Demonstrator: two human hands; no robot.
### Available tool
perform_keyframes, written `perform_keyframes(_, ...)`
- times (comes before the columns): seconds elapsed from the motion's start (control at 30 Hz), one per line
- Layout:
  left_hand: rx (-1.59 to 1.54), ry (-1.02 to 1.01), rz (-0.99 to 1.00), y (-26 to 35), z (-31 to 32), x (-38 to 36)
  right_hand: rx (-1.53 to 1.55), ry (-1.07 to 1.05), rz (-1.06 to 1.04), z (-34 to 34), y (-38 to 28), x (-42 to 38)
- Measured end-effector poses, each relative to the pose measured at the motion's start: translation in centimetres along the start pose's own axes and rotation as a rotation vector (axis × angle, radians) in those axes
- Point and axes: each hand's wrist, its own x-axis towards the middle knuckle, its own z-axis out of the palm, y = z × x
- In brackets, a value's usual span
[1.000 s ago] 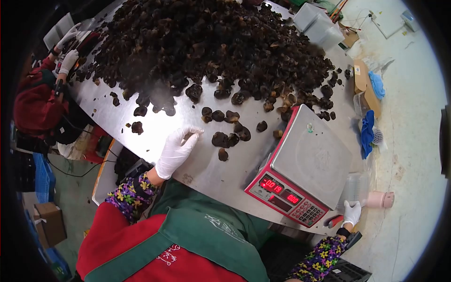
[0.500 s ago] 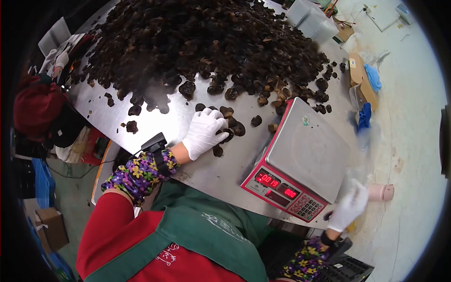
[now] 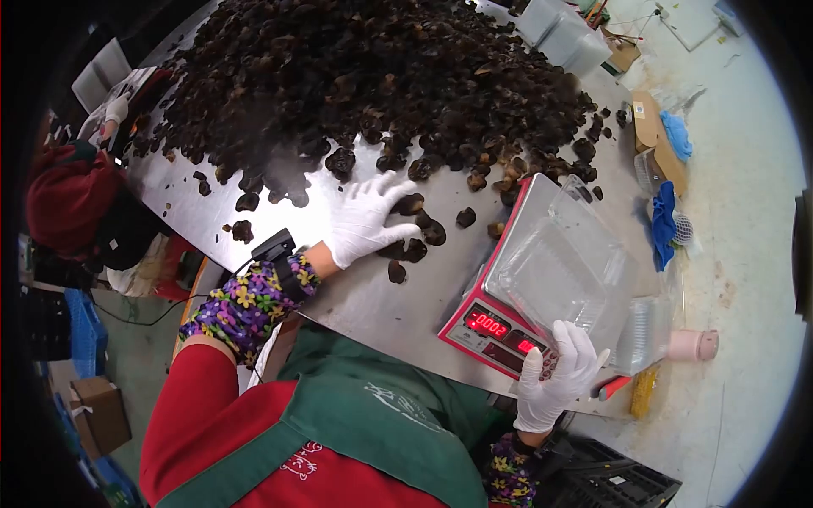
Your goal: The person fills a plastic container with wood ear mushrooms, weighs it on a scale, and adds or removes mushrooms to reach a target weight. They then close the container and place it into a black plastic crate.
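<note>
My left hand (image 3: pixel 366 222), in a white glove, is spread open low over the metal table (image 3: pixel 356 309). Beside its thumb and fingertips lie a few loose dark brown, glossy curled pieces (image 3: pixel 433 232) that look like wood ear mushroom. A clear plastic tray (image 3: pixel 555 267) rests on the plate of the red and grey scale (image 3: pixel 487 339), whose red display reads about -0.002. My right hand (image 3: pixel 559 381), also gloved in white, is over the scale's keypad, thumb and fingers apart, fingertips right at the tray's near edge.
A large heap of the dark pieces (image 3: pixel 356 85) covers the back of the table. Right of the scale are stacked clear trays (image 3: pixel 641 334), a pink roll (image 3: pixel 694 345) and a blue cloth (image 3: pixel 663 224). Another person's gloved hand (image 3: pixel 117 108) shows at far left.
My right hand has come in from the right, and a clear tray now sits on the scale. The display went from -0.019 to about -0.002. My left hand's fingers have spread off the pieces.
</note>
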Motion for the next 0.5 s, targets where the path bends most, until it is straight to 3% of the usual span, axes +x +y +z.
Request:
perform_keyframes(0.27,0.018,-0.222,0.337,3.6,0.3,-0.1,0.035,0.0,0.035,0.7,-0.5,-0.4)
perform_keyframes(0.5,0.147,-0.067,0.316,3.4,1.2,-2.3,0.039,0.037,-0.045,0.8,-1.0,0.1)
